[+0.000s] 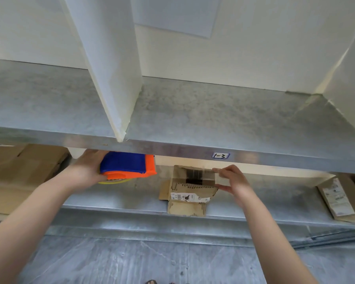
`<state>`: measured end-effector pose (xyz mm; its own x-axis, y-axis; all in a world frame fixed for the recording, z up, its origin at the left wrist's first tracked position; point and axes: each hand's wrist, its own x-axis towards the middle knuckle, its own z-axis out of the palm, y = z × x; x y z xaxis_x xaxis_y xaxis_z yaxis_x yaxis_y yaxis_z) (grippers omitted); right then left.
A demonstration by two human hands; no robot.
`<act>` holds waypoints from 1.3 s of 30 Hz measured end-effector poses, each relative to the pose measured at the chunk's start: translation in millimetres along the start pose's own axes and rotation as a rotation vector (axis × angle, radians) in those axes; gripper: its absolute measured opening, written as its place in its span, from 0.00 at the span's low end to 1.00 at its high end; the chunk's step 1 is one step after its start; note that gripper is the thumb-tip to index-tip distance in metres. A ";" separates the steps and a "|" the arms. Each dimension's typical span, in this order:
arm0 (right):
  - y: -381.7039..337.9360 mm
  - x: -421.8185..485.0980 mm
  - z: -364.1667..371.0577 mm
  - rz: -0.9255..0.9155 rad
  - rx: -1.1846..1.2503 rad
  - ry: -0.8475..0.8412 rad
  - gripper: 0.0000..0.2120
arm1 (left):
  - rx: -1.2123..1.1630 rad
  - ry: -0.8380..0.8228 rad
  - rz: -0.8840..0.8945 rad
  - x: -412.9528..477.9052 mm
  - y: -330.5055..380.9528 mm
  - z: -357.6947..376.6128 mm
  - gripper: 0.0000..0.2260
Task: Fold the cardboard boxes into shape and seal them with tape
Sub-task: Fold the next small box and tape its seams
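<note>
Left hand (86,171), at centre left of the frame, is clamped around a blue and orange tape dispenser (127,168) holding a yellowish roll, just under the edge of the upper metal shelf (193,111). Right hand (233,181), right of centre, has its fingers pinched on the right end of a clear tape strip (201,172) laid across the top of a small cardboard box (191,189). Box sits on the lower metal shelf (111,199), flaps partly open, a torn white label (188,196) across its front. Flattened cardboard (19,173) lies at far left; another labelled carton (340,196) lies at far right.
</note>
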<state>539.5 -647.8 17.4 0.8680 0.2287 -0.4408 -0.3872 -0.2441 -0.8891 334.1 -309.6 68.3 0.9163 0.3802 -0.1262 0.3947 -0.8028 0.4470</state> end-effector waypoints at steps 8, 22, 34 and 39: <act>14.2 -3.4 -1.2 -0.008 -0.251 0.009 0.06 | -0.013 -0.046 0.026 7.2 0.8 2.7 0.31; 32.0 1.6 2.6 0.040 0.053 0.021 0.03 | 0.059 -0.102 -0.027 3.2 16.6 -23.8 0.17; 46.7 6.4 12.5 -0.094 -0.105 0.159 0.05 | -0.014 -0.169 0.076 17.9 14.5 10.0 0.30; 64.6 8.3 18.0 -0.229 -0.346 0.302 0.05 | 0.019 -0.177 0.052 23.5 14.7 15.2 0.27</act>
<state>516.1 -644.7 -45.9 0.9894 0.0432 -0.1386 -0.0951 -0.5288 -0.8434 362.4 -319.4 58.4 0.9324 0.2526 -0.2585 0.3465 -0.8281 0.4407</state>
